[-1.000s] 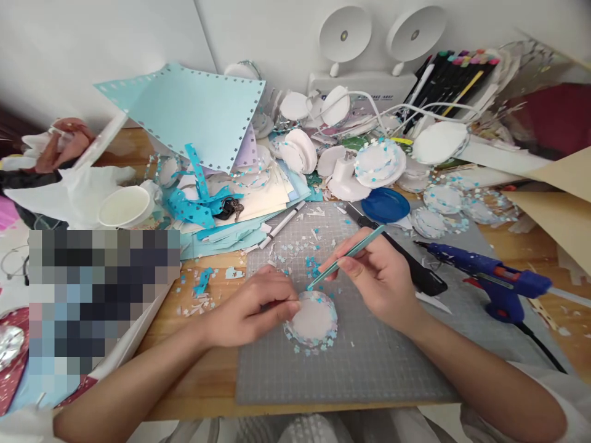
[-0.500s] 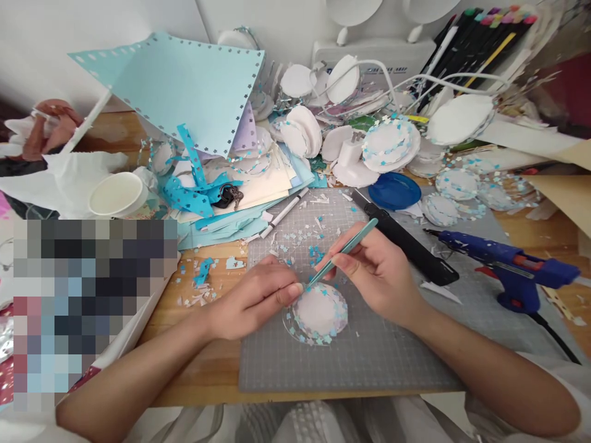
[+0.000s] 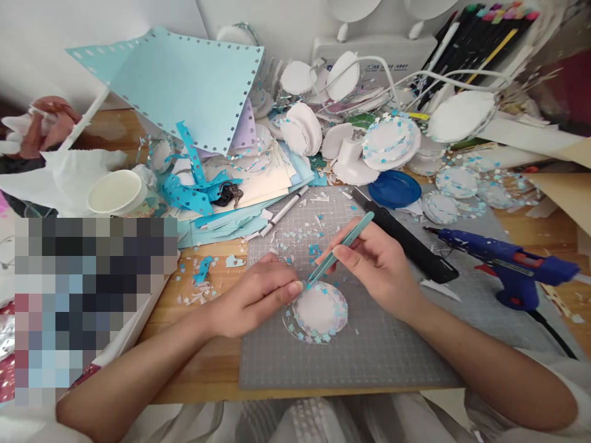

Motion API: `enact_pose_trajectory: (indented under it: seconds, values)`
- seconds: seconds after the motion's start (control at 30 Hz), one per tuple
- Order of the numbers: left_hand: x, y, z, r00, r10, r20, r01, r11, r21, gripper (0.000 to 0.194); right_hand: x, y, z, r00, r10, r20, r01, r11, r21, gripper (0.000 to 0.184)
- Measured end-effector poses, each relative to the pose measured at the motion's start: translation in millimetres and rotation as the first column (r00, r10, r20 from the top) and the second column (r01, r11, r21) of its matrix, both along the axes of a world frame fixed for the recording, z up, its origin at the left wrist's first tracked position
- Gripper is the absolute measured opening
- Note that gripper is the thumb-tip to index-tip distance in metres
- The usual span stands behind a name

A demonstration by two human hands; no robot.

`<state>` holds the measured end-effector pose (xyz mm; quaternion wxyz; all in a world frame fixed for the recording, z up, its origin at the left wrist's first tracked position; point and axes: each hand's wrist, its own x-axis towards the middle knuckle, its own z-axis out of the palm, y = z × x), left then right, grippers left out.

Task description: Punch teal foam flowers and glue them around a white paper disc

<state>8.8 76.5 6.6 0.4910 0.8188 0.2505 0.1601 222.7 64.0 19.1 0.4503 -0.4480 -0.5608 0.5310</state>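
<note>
A small white disc (image 3: 318,311) rimmed with tiny blue paper flowers lies on the grey cutting mat (image 3: 369,351). My left hand (image 3: 258,292) is closed, its fingertips pressing the disc's left edge. My right hand (image 3: 373,261) is closed on teal tweezers (image 3: 339,249), whose tip touches the disc's upper left rim beside my left fingertips. Loose blue flower bits (image 3: 315,252) lie scattered just behind the disc.
A blue glue gun (image 3: 503,261) and a black craft knife (image 3: 406,237) lie right of my hands. Behind are a blue lid (image 3: 394,189), several decorated discs (image 3: 388,141), a white pen (image 3: 282,212), a light blue punched sheet (image 3: 184,86), a paper cup (image 3: 116,192) and markers (image 3: 471,43).
The view shifted slightly, so the desk sits a bit higher in frame. The tweezers' tip came down from above the disc to its upper left rim next to my left fingertips.
</note>
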Motion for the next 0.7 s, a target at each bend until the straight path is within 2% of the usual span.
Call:
enact_pose_trajectory:
  seconds: [0.37,0.53,0.7]
  values:
    - [0.2,0.3,0.4,1.000,-0.011,-0.017,0.011,1.000,0.005,0.031,-0.6,2.3,-1.6,1.000,0.027,0.000,-0.027,0.994,-0.110,0.018]
    - [-0.3,0.5,-0.4,1.000,-0.022,-0.020,0.023,1.000,0.019,0.032,4.2,5.9,-8.7,0.995,0.010,-0.098,-0.023,0.991,-0.132,0.017]
    - [-0.6,-1.0,-0.4,0.999,-0.032,-0.019,0.033,0.997,0.065,0.032,11.0,11.5,-2.0,0.982,-0.146,-0.123,0.138,0.988,-0.070,0.017]
